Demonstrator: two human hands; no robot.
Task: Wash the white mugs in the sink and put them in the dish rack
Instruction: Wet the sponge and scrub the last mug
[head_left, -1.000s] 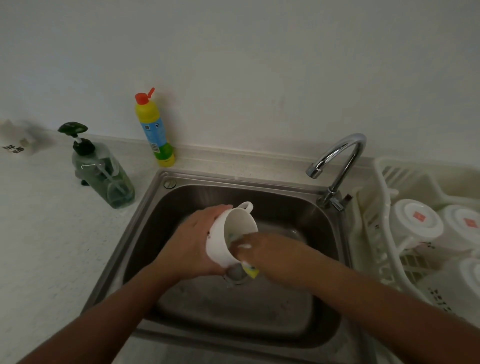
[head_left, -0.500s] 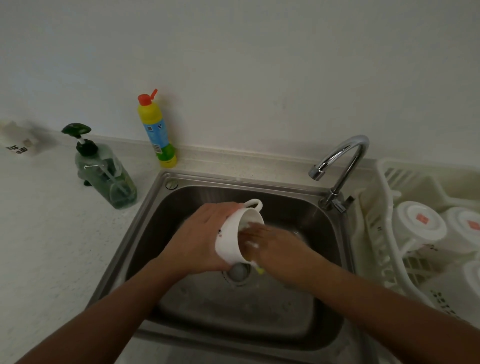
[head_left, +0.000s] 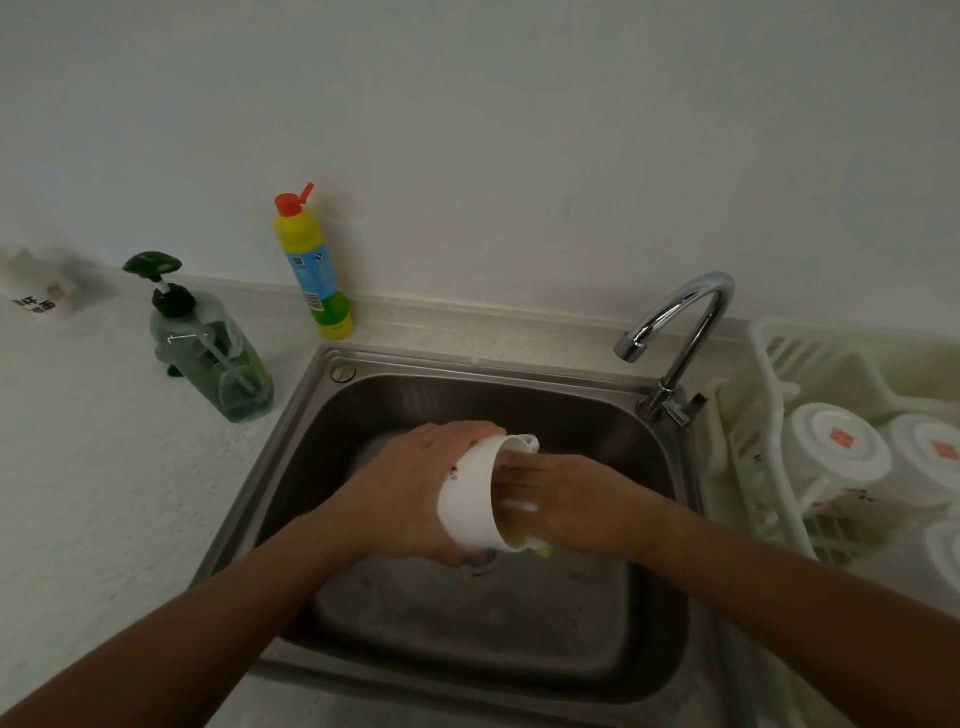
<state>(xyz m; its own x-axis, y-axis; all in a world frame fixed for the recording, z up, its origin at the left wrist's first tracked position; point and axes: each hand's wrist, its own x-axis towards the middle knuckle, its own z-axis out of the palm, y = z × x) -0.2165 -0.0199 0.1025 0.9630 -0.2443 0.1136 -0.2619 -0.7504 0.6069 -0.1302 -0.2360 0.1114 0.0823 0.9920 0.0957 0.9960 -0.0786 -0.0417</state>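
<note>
Gripped a white mug (head_left: 466, 500) sideways above the sink (head_left: 493, 402) with the left hand (head_left: 410, 488) curled round it and the right hand (head_left: 579, 501) reaching into its mouth, that grip hidden.

Both our bare forearms reached forward from the lower corners and met in the middle. Our left hand (head_left: 410, 493) gripped the mug (head_left: 467, 499) from the side, fingers curled over its top. Our right hand (head_left: 576, 506) had its fingers pushed into the mug's mouth, holding a mostly hidden sponge (head_left: 542, 553), with foam on its knuckles.
</note>
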